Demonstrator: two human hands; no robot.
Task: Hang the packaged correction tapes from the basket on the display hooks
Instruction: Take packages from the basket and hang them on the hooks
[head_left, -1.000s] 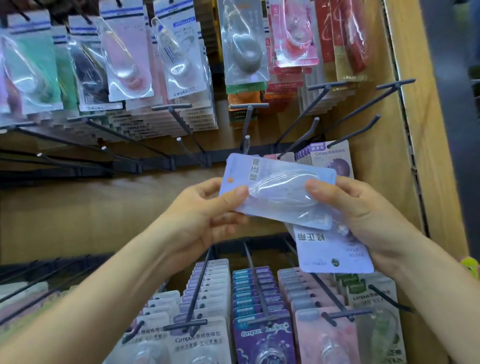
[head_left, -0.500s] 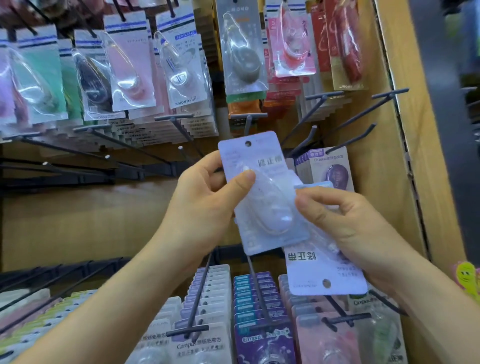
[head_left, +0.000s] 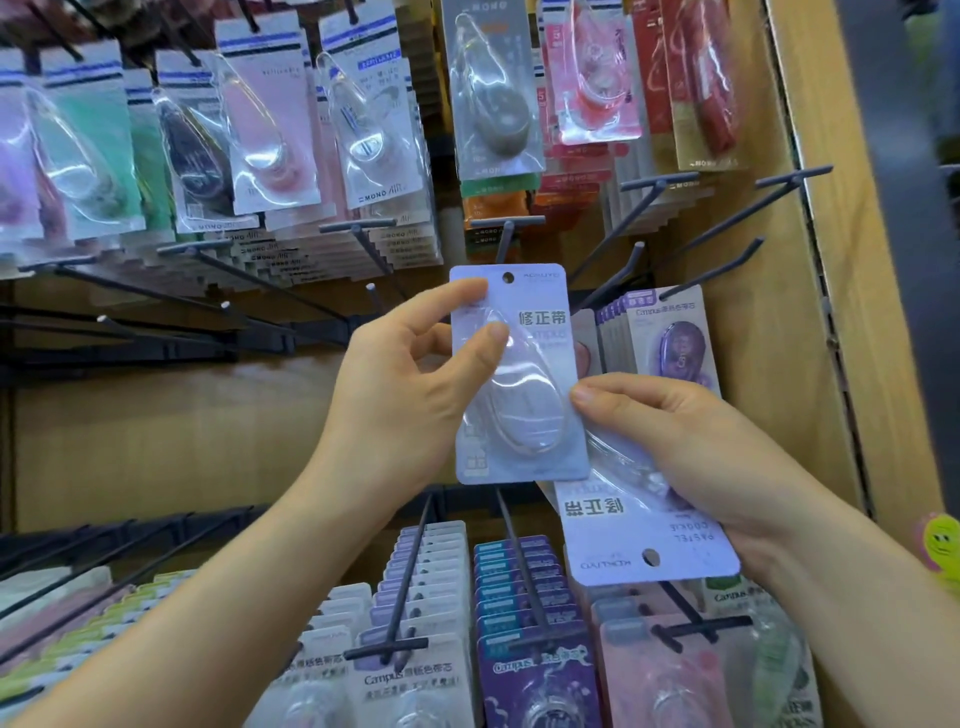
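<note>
Head view, looking at a shop display: the left hand (head_left: 400, 395) grips a pale lavender correction tape pack (head_left: 524, 415) and holds it upright, thumb (head_left: 488, 343) pressed on the clear blister at the front, index finger curled over the top left corner, the other fingers behind the card. Its hang hole (head_left: 508, 277) is at the top, just below the tip of a bare display hook (head_left: 503, 236) that juts out directly above that hand's pack; hole and hook are not yet joined. The right hand (head_left: 691, 447) clasps a second pack (head_left: 639, 535) of the same kind, turned upside down with its hole (head_left: 650, 557) at the bottom, lying below and to the right of the first and partly tucked behind it. The right thumb (head_left: 597, 395) touches the right edge of the upright pack. Just behind the right hand, purple Campus packs (head_left: 675, 338) hang on a hook. Above the left hand hang rows of MONO packs (head_left: 363, 135). Below both hands, more hooks carry rows of packaged refills (head_left: 524, 597). Past the right hand stands a wooden side panel (head_left: 831, 312).
</note>
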